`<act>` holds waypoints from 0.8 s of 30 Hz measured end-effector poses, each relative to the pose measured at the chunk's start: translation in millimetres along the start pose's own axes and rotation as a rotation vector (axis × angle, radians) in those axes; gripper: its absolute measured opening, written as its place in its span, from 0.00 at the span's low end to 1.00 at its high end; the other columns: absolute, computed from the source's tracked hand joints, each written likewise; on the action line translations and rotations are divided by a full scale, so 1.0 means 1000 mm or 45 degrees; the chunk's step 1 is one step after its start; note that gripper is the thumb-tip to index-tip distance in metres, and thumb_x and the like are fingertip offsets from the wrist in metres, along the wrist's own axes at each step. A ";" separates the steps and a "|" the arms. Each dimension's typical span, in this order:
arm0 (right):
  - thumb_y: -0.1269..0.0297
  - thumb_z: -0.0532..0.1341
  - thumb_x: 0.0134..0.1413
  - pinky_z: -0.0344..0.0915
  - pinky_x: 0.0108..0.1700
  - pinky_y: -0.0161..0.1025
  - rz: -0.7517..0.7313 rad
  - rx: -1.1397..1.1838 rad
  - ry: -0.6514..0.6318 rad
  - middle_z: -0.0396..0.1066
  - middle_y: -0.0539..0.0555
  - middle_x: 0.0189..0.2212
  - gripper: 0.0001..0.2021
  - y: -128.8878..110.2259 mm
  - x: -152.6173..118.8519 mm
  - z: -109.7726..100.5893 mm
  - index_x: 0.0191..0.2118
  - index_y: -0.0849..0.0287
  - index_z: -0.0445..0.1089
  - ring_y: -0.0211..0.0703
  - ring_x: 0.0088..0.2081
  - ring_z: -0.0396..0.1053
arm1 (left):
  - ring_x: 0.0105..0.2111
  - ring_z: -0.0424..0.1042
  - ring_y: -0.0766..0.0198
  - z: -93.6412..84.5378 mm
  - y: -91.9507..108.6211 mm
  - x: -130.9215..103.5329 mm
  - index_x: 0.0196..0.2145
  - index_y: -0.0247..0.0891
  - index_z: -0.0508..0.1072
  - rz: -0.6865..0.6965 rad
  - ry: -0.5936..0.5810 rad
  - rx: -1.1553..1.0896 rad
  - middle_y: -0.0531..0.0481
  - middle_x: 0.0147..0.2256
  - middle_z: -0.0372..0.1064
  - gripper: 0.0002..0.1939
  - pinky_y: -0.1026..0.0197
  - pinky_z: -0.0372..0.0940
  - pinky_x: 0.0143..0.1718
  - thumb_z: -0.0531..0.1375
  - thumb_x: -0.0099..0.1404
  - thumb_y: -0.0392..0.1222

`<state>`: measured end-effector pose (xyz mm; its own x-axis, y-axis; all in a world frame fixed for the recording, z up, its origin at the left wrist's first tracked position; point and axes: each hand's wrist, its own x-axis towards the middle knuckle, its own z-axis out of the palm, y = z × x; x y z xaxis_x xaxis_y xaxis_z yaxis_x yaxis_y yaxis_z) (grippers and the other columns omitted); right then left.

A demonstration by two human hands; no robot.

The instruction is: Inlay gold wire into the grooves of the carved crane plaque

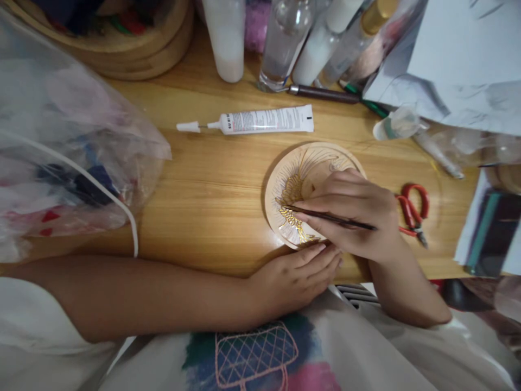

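A round pale wooden plate (274, 187) lies on the table, with gold wire lines forming a feathered, scaly pattern on its face. My right hand (356, 214) is over the plate, closed in a pinch around thin dark tweezers (331, 216). The tip of the tweezers meets the gold pattern on the left part of the plate. Along the plate's near rim lies my left hand (303, 274), its fingers stretched out and touching the edge. Part of the plate is hidden beneath my right hand.
A white glue tube (266, 120) with a needle tip lies beyond the plate. Red-handled pliers (413, 209) rest at the right. Bottles (287, 43) line the back, near papers (468, 65). A plastic bag (81, 141) and a round wooden box (142, 51) occupy the left.
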<state>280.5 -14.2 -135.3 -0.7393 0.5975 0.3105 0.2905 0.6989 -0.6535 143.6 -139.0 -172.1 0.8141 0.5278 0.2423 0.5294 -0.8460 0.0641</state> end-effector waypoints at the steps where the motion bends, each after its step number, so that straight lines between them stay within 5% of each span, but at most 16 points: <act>1: 0.67 0.65 0.59 0.66 0.35 0.42 0.000 0.002 0.003 0.74 0.52 0.26 0.03 0.000 0.000 0.000 0.37 0.58 0.76 0.40 0.30 0.73 | 0.62 0.63 0.63 0.000 0.000 0.000 0.62 0.36 0.66 0.005 -0.006 0.001 0.48 0.63 0.64 0.23 0.57 0.57 0.65 0.43 0.75 0.36; 24: 0.68 0.65 0.58 0.65 0.33 0.42 -0.003 -0.009 0.003 0.75 0.53 0.26 0.02 0.001 0.001 0.001 0.36 0.58 0.76 0.41 0.29 0.73 | 0.62 0.63 0.64 -0.001 0.000 0.000 0.62 0.38 0.67 -0.008 -0.007 0.001 0.50 0.63 0.64 0.23 0.58 0.57 0.65 0.43 0.75 0.36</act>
<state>279.6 -13.7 -136.0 -0.7386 0.5968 0.3136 0.2932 0.7032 -0.6477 143.1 -138.7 -171.3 0.8122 0.5333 0.2363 0.5346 -0.8427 0.0644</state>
